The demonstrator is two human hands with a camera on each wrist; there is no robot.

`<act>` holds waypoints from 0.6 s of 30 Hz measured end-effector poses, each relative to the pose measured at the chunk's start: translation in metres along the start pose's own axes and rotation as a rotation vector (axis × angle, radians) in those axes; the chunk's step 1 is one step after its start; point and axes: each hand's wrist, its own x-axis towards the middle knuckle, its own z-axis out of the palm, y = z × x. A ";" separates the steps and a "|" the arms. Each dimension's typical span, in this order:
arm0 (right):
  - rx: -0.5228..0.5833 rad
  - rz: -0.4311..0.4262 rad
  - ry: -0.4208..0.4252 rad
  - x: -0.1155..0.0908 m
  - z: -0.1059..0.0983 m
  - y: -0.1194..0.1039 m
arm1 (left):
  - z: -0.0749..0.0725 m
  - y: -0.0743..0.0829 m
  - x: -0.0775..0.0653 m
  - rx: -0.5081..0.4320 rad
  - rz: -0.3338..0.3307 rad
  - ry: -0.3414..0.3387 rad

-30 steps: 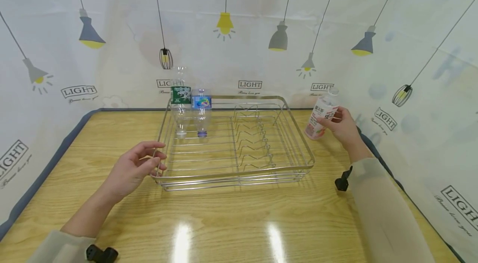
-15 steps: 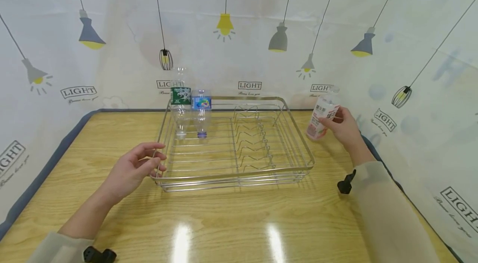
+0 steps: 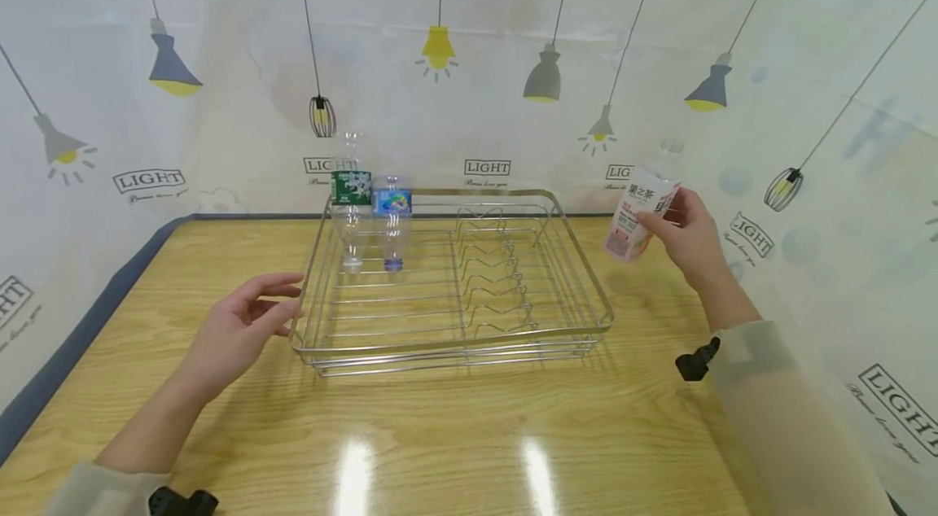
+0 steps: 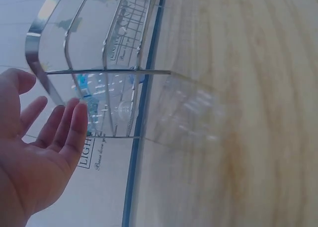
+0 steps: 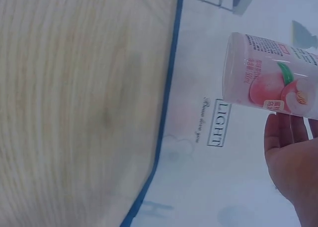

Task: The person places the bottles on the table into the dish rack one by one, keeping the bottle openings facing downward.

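On the right, my right hand [image 3: 685, 243] grips a clear drink bottle [image 3: 639, 215] with a white-and-pink label. The bottle tilts, neck up and to the right; in the right wrist view its peach-printed label [image 5: 278, 83] shows, with its base raised above the tabletop. My left hand [image 3: 234, 329] is beside the left rim of a wire dish rack [image 3: 454, 343], fingers loosely bent around nothing. In the rack's back left stand two clear bottles upside down: one with a green label [image 3: 352, 189], the other with a blue label [image 3: 392, 202] and a blue cap.
The rack stands on a wood-grain table [image 3: 440, 435], with a row of zigzag wire dividers [image 3: 494, 288] in its right half. A pale lamp-print cloth [image 3: 484, 117] covers the wall behind and at both sides.
My right hand has raised the peach drink bottle up and slightly right, tilting it more. My left hand has drawn back left from the rack's rim.
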 end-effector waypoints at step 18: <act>0.386 -0.253 -0.077 -0.023 0.016 -0.081 | -0.002 0.036 0.006 0.006 0.097 0.082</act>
